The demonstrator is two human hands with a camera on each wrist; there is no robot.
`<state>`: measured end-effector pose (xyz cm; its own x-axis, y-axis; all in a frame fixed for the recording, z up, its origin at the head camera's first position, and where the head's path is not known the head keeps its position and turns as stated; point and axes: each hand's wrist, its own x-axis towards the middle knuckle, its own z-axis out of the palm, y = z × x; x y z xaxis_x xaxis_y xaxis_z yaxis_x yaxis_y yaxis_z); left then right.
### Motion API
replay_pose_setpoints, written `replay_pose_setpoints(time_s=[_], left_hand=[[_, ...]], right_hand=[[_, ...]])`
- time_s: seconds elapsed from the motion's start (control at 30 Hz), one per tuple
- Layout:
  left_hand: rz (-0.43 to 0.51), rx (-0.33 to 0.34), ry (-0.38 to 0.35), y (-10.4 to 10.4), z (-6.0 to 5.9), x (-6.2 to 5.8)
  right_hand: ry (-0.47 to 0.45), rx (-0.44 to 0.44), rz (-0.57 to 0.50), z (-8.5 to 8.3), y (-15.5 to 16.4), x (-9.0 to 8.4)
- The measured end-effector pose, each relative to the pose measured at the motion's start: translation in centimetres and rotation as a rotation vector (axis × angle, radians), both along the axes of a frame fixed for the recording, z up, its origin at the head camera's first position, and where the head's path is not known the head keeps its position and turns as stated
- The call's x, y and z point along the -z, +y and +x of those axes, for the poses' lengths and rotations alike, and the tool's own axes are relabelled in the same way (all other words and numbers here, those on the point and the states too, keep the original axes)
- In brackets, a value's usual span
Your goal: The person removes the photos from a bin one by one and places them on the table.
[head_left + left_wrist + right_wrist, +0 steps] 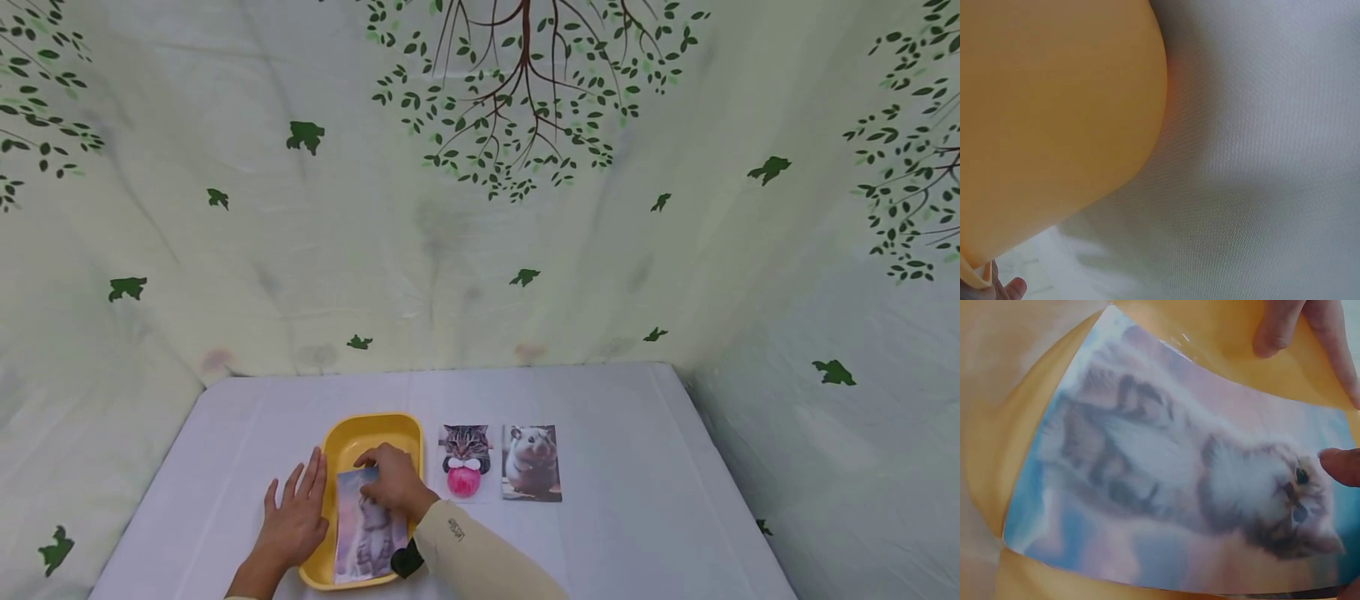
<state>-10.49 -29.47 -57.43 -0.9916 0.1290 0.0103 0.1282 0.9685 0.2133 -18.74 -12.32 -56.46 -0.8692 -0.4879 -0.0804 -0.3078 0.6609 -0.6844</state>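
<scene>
R hand pinches kitten pic by top edge, pic lying in tray. L hand flat, fingers spread, at tray's left rim. Step: placing pic; next prob needs release, pic flat inside.

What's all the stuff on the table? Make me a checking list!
Surface: table under a pale cloth.
Job's things: kitten photo lying in the yellow tray.
Clutter: cat photo and hamster photo, side by side right of the tray.
Hands: left hand flat on the cloth against the tray's left side; right hand pinches the kitten photo's far end.
Cables: nothing seen.
Surroundings: leaf-print sheets behind and at both sides.
</scene>
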Motion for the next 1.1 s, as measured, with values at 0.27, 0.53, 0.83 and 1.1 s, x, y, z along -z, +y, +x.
replay_pose_setpoints(time_s=[0.27,0.53,0.83,1.1], left_hand=[[0.022,-0.008,-0.035,0.2,0.0,-0.4],[0.014,0.002,-0.012,0.1,0.0,-0.2],[-0.007,0.001,-0.017,0.0,0.0,0.0],[0.004,0.003,-0.020,0.1,-0.1,-0.1]], right_hand=[[-0.061,0.011,-0.116,0.0,0.5,-0.8],[-0.065,-0.005,-0.131,-0.3,0.9,-1.0],[-0.028,-0.080,-0.242,-0.6,1.5,-0.8],[-0.179,-0.102,-0.251,-0.9,2.1,-1.3]])
